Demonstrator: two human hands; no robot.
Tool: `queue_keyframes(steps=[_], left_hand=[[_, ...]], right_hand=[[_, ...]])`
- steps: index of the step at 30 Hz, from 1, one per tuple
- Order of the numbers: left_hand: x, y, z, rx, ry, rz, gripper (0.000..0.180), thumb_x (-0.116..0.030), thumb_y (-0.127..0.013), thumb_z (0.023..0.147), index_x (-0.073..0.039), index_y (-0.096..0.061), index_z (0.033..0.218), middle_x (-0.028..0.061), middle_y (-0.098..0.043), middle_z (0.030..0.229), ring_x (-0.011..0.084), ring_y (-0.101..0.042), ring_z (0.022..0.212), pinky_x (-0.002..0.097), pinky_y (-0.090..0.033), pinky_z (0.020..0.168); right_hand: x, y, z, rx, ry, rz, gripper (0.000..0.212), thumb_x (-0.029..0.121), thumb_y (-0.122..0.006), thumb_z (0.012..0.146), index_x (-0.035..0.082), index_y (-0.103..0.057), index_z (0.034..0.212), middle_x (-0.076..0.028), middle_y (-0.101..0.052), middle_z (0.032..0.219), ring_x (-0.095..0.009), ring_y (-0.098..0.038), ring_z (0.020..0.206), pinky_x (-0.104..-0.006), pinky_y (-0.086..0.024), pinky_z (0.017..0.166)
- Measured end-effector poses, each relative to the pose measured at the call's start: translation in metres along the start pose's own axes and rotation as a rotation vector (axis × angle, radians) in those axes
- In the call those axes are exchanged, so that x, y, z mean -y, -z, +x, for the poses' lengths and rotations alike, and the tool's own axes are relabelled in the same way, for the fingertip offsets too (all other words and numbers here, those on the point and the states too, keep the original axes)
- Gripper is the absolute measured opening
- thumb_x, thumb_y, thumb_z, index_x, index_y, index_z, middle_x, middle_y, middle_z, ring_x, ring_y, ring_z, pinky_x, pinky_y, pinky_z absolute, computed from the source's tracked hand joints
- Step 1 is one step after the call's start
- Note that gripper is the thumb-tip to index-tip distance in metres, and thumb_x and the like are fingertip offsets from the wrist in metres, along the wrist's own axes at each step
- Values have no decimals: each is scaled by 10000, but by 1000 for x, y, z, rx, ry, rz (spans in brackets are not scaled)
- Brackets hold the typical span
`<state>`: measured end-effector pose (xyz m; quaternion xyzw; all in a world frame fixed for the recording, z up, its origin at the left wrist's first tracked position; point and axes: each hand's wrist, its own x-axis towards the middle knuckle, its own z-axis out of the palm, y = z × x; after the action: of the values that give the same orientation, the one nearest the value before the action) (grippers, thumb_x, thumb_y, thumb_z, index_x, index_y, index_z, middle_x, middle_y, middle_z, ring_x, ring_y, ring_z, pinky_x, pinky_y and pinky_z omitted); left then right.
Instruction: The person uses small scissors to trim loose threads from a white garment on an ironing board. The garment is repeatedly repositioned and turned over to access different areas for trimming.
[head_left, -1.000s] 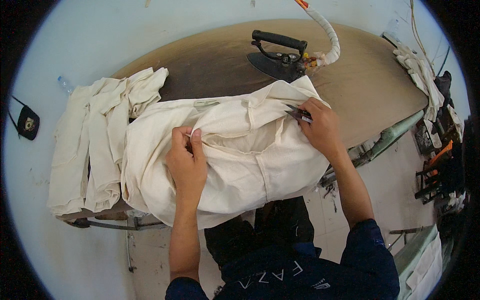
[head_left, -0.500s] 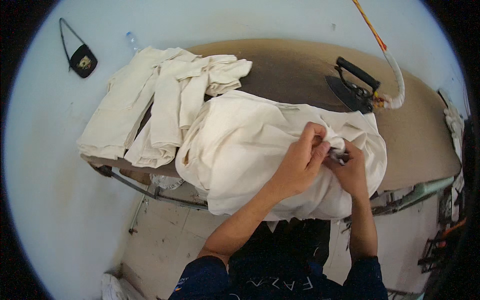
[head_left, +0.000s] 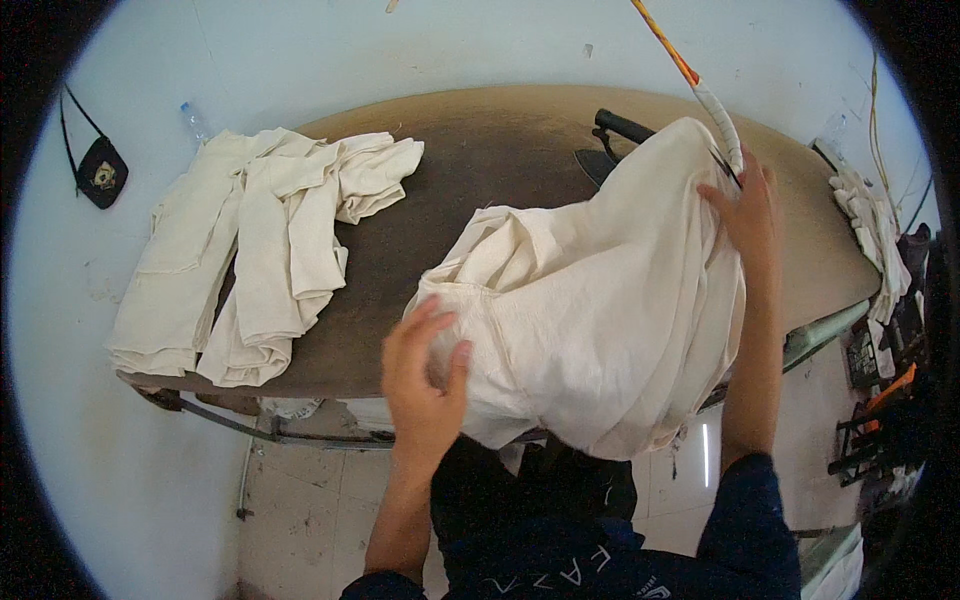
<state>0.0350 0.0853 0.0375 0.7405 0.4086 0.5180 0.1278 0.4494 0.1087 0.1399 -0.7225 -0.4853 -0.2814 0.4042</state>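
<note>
A large cream garment (head_left: 620, 310) lies loosely bunched over the padded board in front of me. Its far right part is raised into a peak beside my right hand (head_left: 748, 205), which is closed on the cloth there, thumb toward the peak. A thin dark edge shows by those fingers; I cannot make out what it is. My left hand (head_left: 425, 385) is at the garment's near left end, fingers spread and curved, gripping nothing. Whether its fingertips touch the cloth is unclear. Behind the raised cloth stands an iron (head_left: 625, 126), partly hidden.
Folded cream garments (head_left: 230, 250) are stacked on the left of the brown ironing board (head_left: 450, 140). A wrapped hose (head_left: 715, 105) hangs down to the iron. On the left wall hangs a small black bag (head_left: 102, 173), near a plastic bottle (head_left: 195, 122). White cloths (head_left: 870, 230) lie at the right end.
Both hands were together at the garment's right part. They have parted, the left toward its left end, the right up and away, raising the cloth in front of the iron. The view has shifted.
</note>
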Motion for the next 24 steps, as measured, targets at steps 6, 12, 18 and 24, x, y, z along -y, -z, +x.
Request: queue_keyframes(steps=[6,12,18,24], left_hand=[[1,8,18,66,350,138,706,-437,-722,932,-23,-469,1445,194,-552,1282,323,-503,1267,522,-391,1021],[-8,15,19,335,365,218,624,-446,-712,933,32,-568,1307,241,-672,1131,365,-660,1065,469,-487,928],[3,3,54,59,321,-148,534,-381,-671,983,54,-554,1269,271,-675,1134,313,-671,1054,426,-500,921],[28,-14,162,-290,65,129,629,-449,-701,947,14,-512,1329,258,-599,1225,419,-583,1135,493,-426,1027]], right_hand=[[78,41,-102,385,90,435,754,240,-922,704,82,-602,1368,-109,-586,1014,-278,-609,960,-394,-523,848],[72,15,-114,611,269,225,567,480,-817,786,79,-697,1167,-116,-638,1046,-317,-688,861,-427,-555,756],[51,-16,-89,488,416,224,188,218,-696,904,55,-668,992,-133,-661,977,-369,-666,890,-482,-528,755],[106,-39,20,-124,294,239,199,168,-627,925,13,-617,1048,-182,-637,1055,-412,-650,967,-514,-529,814]])
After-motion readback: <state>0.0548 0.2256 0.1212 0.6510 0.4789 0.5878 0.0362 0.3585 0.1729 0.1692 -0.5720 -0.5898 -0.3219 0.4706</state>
